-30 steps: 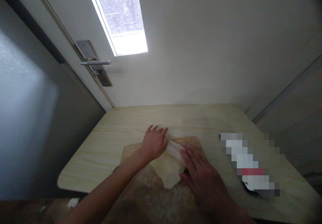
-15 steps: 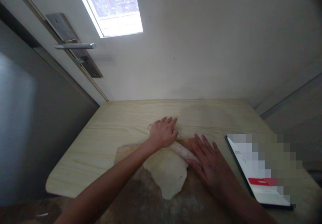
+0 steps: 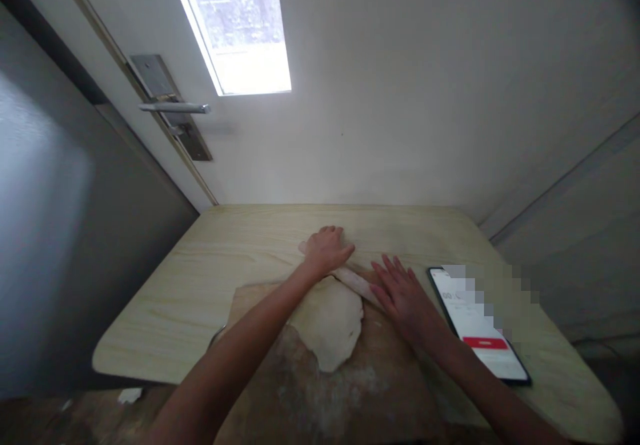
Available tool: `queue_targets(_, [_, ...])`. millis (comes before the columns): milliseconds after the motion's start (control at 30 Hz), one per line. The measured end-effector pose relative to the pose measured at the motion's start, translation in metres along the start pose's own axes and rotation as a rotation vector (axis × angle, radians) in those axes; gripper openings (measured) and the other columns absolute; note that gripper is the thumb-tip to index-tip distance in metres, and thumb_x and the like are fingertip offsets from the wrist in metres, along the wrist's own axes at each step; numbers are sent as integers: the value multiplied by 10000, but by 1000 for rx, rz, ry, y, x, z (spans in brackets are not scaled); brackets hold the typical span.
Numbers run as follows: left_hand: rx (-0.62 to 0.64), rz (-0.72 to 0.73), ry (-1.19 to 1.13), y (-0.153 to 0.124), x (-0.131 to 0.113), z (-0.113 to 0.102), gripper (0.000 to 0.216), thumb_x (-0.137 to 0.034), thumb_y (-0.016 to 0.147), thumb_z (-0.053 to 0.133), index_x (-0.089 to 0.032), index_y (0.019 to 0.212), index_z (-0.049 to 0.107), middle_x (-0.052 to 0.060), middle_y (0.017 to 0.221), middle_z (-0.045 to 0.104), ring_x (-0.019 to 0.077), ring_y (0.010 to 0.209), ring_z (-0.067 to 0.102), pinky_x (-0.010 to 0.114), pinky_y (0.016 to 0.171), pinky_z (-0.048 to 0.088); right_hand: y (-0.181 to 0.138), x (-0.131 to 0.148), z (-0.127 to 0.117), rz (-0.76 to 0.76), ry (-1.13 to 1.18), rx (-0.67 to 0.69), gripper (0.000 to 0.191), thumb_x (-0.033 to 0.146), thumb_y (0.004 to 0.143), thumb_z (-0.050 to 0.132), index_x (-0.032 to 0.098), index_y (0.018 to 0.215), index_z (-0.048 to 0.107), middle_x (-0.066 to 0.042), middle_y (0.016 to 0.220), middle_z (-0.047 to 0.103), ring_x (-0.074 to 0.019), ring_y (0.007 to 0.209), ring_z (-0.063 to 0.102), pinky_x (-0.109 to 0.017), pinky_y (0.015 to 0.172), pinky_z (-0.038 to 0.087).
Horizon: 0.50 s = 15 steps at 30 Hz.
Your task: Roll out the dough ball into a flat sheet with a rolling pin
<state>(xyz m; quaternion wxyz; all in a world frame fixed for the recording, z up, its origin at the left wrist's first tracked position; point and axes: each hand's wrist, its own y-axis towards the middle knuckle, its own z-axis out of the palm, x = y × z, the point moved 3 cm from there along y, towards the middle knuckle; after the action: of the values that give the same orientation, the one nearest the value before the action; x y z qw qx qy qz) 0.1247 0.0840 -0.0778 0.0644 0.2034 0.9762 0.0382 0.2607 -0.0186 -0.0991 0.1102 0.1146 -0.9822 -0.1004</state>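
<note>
There are two hands (image 3: 409, 303), one rolling pin (image 3: 355, 281) and one dough sheet (image 3: 331, 328). One board (image 3: 395, 371), one phone (image 3: 475, 325) and one bench (image 3: 160, 311) show.

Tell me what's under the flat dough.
Under the dough is a wooden board, dusted white in front; the surface directly beneath is covered and cannot be seen.

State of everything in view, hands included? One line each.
Dough sheet: flattened, uneven edge
Rolling pin: slanted by the dough's far edge, under both hands
Left hand: palm down, on pin
Right hand: fingers extended, on pin
Board: patchy with white powder
Phone: lying flat, screen lit
</note>
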Motion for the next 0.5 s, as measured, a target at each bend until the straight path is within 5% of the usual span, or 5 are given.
queue_targets(300, [-7, 169, 80, -27, 1, -11, 425, -410, 819, 274, -201, 1172, 387, 68, 1247, 395, 215, 1170, 298, 360, 915, 272, -14, 19, -10, -58, 8, -32, 446, 402, 835, 240, 148, 1096, 497, -143, 1260, 375, -252, 1203, 220, -459, 912, 266])
queue_targets(500, [49, 394, 101, -77, 14, -29, 466, -439, 845, 173, -175, 1150, 407, 82, 1158, 487, 196, 1086, 411, 355, 892, 297, -28, 36, -18, -236, -111, -85, 402, 298, 820, 345, 98, 1160, 422, -137, 1234, 412, -229, 1163, 312, -425, 936, 267])
